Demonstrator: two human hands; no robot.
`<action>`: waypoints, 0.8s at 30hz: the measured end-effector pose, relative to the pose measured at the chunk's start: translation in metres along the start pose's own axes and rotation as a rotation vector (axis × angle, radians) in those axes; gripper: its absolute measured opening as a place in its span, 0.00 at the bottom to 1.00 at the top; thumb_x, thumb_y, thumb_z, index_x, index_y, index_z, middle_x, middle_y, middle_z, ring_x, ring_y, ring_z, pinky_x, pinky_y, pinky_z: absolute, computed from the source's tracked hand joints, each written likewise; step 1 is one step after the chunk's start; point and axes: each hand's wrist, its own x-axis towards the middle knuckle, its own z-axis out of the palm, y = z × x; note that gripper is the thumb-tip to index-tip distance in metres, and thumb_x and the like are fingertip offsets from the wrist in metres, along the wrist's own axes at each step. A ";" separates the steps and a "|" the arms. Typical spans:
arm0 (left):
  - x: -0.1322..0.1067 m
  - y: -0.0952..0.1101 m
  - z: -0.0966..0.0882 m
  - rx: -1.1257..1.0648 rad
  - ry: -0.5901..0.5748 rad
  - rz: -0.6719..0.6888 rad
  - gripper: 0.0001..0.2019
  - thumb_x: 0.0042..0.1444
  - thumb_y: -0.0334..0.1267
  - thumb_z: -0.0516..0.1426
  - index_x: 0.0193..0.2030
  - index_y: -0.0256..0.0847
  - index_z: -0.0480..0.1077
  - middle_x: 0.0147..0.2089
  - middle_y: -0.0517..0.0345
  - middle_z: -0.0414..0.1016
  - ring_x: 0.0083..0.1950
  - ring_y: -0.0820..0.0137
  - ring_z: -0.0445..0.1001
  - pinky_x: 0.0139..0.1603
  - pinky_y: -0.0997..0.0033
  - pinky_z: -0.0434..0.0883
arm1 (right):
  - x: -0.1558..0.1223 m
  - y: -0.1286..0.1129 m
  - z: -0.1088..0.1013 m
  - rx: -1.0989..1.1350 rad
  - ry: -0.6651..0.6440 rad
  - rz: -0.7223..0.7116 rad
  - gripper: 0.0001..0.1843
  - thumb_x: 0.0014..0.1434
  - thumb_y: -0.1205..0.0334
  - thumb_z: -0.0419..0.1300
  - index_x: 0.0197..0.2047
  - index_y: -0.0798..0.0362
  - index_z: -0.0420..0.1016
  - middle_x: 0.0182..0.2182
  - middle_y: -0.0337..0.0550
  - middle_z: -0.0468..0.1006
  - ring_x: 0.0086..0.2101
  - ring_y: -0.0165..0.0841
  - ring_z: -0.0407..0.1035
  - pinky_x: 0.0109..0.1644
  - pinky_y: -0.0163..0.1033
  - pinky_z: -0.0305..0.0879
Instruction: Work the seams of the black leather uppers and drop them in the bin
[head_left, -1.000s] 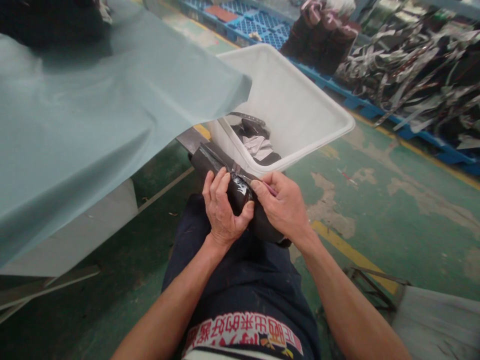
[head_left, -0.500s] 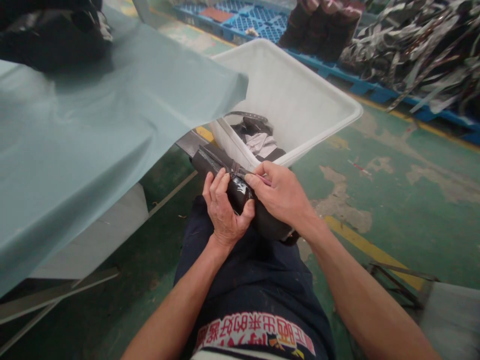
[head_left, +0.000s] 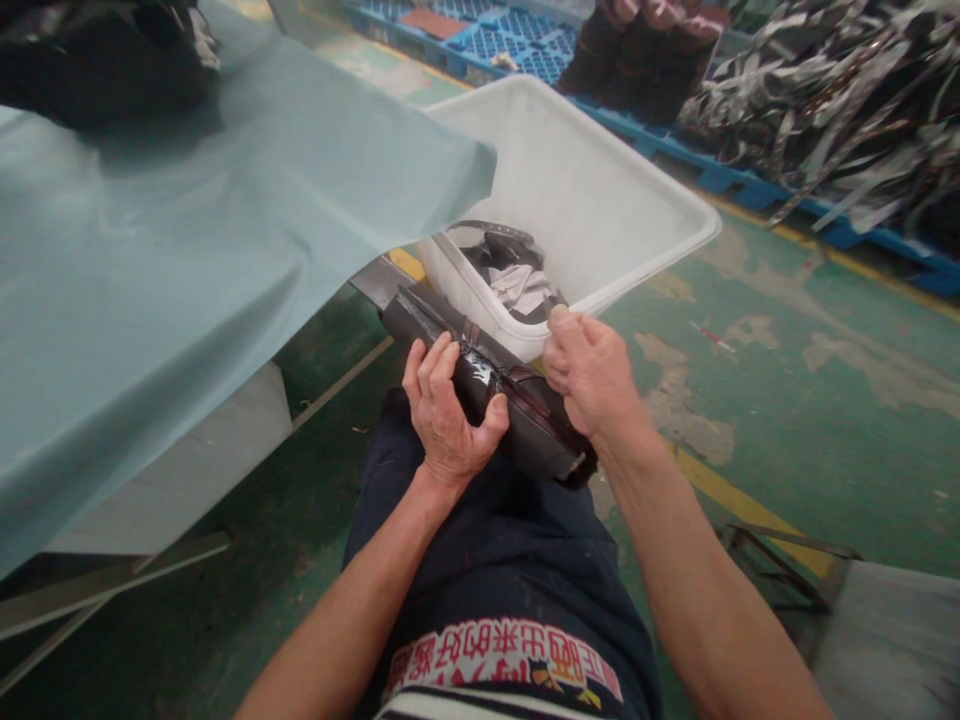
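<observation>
Across my lap lies a long, dark, folded leather-like piece [head_left: 540, 448] with thin straps and a shiny black patch with white marks in its middle. My left hand [head_left: 454, 410] grips it there, fingers over the far edge and thumb on the near side. My right hand [head_left: 592, 370] is closed in a fist just off the piece's right part, beside the bin's near corner. A small dark tip shows above its thumb; the rest of what it holds is hidden.
A white plastic bin [head_left: 622, 190] ahead holds dark and pale scraps [head_left: 517, 285]. A table under a pale blue-green sheet [head_left: 247, 200] fills the left, with a black bundle [head_left: 135, 70] on it. Blue pallets [head_left: 847, 225] carry heaped strips [head_left: 847, 110]. A low stand [head_left: 885, 630] is at right.
My right hand has lifted off the dark piece, moving right and turning into a fist, uncovering straps on it. The reddish thin thing at its fingers no longer shows. My left hand stays put.
</observation>
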 end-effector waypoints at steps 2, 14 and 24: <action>0.000 0.000 -0.001 -0.001 -0.020 -0.005 0.31 0.71 0.56 0.53 0.71 0.35 0.64 0.69 0.35 0.75 0.77 0.47 0.68 0.80 0.39 0.61 | -0.001 0.004 -0.006 0.096 0.036 0.031 0.33 0.56 0.26 0.67 0.32 0.45 0.59 0.18 0.24 0.54 0.18 0.24 0.45 0.21 0.34 0.42; -0.002 0.001 0.001 0.011 -0.004 0.002 0.33 0.74 0.58 0.49 0.72 0.34 0.63 0.70 0.32 0.72 0.79 0.46 0.64 0.80 0.38 0.60 | -0.034 -0.025 -0.017 -0.713 -0.164 -0.087 0.13 0.65 0.49 0.58 0.34 0.48 0.72 0.28 0.40 0.76 0.30 0.35 0.66 0.37 0.41 0.55; -0.003 0.001 0.004 0.004 0.008 -0.002 0.33 0.74 0.58 0.49 0.73 0.34 0.62 0.71 0.32 0.71 0.81 0.47 0.62 0.81 0.38 0.58 | -0.033 -0.031 -0.015 -0.873 -0.204 -0.030 0.12 0.68 0.51 0.58 0.36 0.48 0.74 0.30 0.40 0.78 0.31 0.36 0.68 0.38 0.41 0.53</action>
